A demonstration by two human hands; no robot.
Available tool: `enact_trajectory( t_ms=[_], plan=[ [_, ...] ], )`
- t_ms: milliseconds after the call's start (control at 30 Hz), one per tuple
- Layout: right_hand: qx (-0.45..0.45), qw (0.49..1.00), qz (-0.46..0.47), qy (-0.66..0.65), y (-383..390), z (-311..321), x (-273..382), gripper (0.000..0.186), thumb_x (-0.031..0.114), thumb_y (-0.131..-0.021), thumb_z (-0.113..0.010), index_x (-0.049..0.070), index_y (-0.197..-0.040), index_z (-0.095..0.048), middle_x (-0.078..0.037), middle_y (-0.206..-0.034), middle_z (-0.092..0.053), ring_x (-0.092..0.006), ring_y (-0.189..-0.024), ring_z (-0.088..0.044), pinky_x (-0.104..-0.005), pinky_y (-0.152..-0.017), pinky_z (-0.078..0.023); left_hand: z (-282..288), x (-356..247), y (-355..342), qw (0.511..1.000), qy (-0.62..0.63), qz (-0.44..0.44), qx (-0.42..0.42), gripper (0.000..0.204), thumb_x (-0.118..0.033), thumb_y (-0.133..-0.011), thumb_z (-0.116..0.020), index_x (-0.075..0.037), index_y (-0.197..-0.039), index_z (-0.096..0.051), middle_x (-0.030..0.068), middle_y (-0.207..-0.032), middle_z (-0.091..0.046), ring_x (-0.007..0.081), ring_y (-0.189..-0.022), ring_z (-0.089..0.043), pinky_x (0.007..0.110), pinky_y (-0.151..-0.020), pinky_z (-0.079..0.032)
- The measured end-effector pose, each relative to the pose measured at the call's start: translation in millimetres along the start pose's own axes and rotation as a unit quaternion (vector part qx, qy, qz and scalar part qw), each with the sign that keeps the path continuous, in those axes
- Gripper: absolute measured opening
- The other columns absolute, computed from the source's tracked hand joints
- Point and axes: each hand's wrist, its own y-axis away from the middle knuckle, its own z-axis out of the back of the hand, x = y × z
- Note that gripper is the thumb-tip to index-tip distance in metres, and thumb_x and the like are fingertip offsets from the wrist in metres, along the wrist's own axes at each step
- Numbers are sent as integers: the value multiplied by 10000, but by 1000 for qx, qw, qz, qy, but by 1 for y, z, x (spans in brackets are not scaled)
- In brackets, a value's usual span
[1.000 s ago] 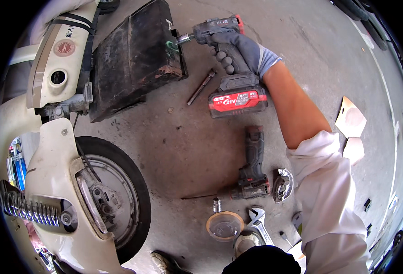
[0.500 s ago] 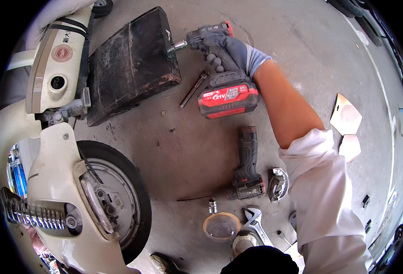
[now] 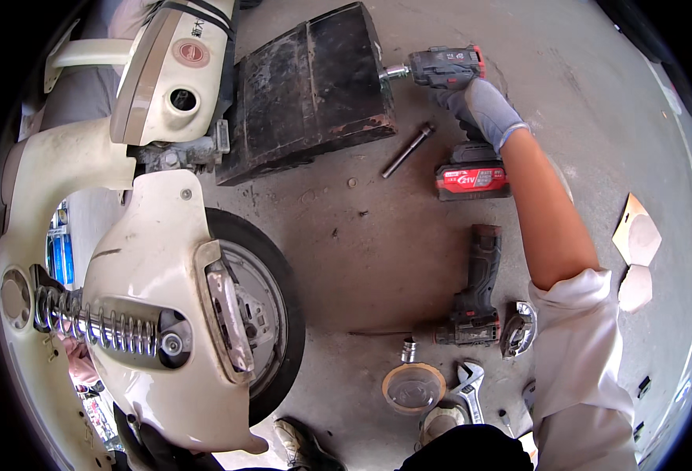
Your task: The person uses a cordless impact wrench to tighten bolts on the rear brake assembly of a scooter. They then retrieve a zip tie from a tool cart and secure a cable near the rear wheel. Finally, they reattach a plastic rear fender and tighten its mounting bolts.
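Observation:
My right hand [image 3: 489, 111], in a grey glove, is closed around the handle of a cordless impact wrench [image 3: 446, 66]. The wrench has a red and black battery pack [image 3: 474, 180], and a silver socket [image 3: 395, 72] on its nose points at the edge of a worn black box [image 3: 314, 86]. Whether the socket touches the box I cannot tell. My fingers are partly hidden behind the handle. A dark metal rod [image 3: 408, 149] with a thicker end lies on the floor between the box and the battery. My left hand is out of the picture.
On the left stands a cream scooter with its wheel [image 3: 259, 314] and coil spring [image 3: 118, 330]. Nearer me lie a second power tool [image 3: 479, 290], a brake shoe set [image 3: 519, 330], a loose socket [image 3: 409, 349], a round clear container [image 3: 413, 388] and an adjustable wrench [image 3: 469, 390].
The view has shifted left, so everything stands farther right in the picture. My right hand has slid lower on the impact wrench's handle, and its wrist has turned.

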Motion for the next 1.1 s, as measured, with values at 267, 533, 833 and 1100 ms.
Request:
enact_trajectory(
  t_ms=[267, 533, 833, 1100],
  plan=[
    [-20, 966, -27, 257, 52, -10, 44, 432, 454, -861, -590, 172, -1182, -659, -160, -1137, -665, -299, -1075, -626, -362, -907, -486, 5, 19, -1, 999, -22, -47, -2, 624, -357, -972, -560, 48, -1414, -387, 223, -1310, -552, 260, -1067, -592, 335, -883, -498],
    [67, 517, 315, 793, -14, -8, -16, 391, 25, -940, -411, 14, -1329, -447, -66, -1255, -539, -193, -1111, -525, -290, -1019, -361, 1, 8, 2, 1000, -2, 1, -22, 643, -384, -961, -572, 57, -1399, -409, 235, -1323, -537, 285, -1145, -555, 352, -949, -452],
    [-86, 968, -3, -238, 62, 35, -4, 290, 281, -914, -552, 59, -1100, -572, -54, -814, -570, -153, -665, -514, -317, -590, -418, -1, 26, -5, 1000, 17, -25, -2, 637, -360, -974, -557, 70, -1408, -377, 249, -1311, -529, 294, -1143, -545, 369, -942, -455],
    [206, 977, 52, -2, 154, -15, 12, 160, 201, -919, -557, 78, -1013, -598, 2, -676, -529, -110, -537, -477, -297, -462, -385, 1, 31, -8, 999, 9, -37, -7, 576, -322, -974, -568, 47, -1390, -420, 223, -1283, -558, 286, -1129, -552, 384, -936, -456]
  ],
)
